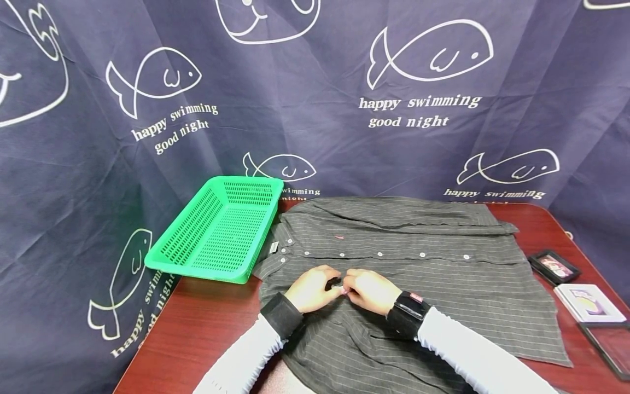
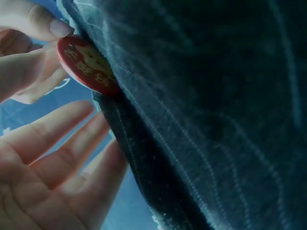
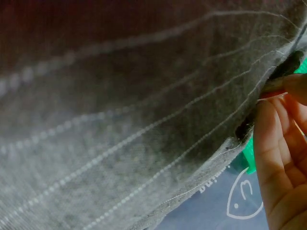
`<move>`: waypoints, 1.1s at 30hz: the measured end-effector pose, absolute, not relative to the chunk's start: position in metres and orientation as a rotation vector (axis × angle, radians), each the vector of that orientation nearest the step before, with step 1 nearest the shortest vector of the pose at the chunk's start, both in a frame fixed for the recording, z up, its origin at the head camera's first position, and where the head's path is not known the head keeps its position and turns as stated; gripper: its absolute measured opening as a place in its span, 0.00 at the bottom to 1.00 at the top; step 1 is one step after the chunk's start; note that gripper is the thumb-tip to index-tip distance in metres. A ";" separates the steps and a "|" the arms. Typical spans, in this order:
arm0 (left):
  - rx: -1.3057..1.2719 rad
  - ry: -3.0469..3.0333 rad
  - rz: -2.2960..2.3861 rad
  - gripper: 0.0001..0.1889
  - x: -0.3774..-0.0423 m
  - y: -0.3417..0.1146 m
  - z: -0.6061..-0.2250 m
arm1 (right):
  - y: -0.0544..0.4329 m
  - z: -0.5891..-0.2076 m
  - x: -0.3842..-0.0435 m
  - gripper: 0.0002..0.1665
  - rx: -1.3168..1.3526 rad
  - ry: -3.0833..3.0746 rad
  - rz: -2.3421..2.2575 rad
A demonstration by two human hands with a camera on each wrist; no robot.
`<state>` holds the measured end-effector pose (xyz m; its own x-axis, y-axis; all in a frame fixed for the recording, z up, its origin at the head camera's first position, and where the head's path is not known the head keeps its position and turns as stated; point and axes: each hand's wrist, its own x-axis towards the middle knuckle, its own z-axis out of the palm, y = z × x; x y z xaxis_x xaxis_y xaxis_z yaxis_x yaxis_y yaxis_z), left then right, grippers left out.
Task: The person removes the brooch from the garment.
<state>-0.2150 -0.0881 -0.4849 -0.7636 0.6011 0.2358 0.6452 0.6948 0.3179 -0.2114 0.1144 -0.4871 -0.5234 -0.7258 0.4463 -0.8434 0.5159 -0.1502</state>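
Note:
A dark grey pinstriped shirt (image 1: 433, 295) with a row of pale buttons lies spread over the table. Above its front, my right hand (image 1: 372, 290) pinches a round red badge (image 2: 86, 67) at the rim with thumb and finger. The badge, printed with a light animal face and characters, sits against a fold of cloth in the left wrist view. My left hand (image 1: 315, 287) is close beside it, its fingers (image 2: 62, 160) spread and fairly straight along the cloth edge. Only the badge's edge shows in the right wrist view; its back is hidden.
An open green plastic basket (image 1: 258, 261) stands at the left, next to the collar. On the right edge of the red-brown table (image 1: 182, 328) lie a small dark-framed picture (image 1: 555, 267), a white card-like item (image 1: 589, 302) and a larger dark frame (image 1: 602, 350). A blue curtain (image 1: 320, 109) hangs behind.

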 end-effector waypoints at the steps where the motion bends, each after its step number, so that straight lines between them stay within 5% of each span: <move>1: -1.020 -2.779 -0.595 0.20 -0.215 -0.088 -0.484 | 0.114 -0.487 -0.211 0.10 1.297 -2.444 0.510; 19: -0.889 -2.794 -0.653 0.04 -0.209 -0.089 -0.478 | 0.113 -0.481 -0.212 0.05 1.110 -2.564 0.654; 33: -0.886 -2.740 -0.607 0.02 -0.215 -0.090 -0.485 | 0.113 -0.482 -0.217 0.06 1.068 -2.525 0.694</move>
<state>-0.2147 -0.0905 -0.4850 -0.8009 0.5144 0.3066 0.5957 0.7364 0.3206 -0.2172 0.1130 -0.4819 -0.6731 -0.5821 0.4562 -0.7335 0.6044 -0.3110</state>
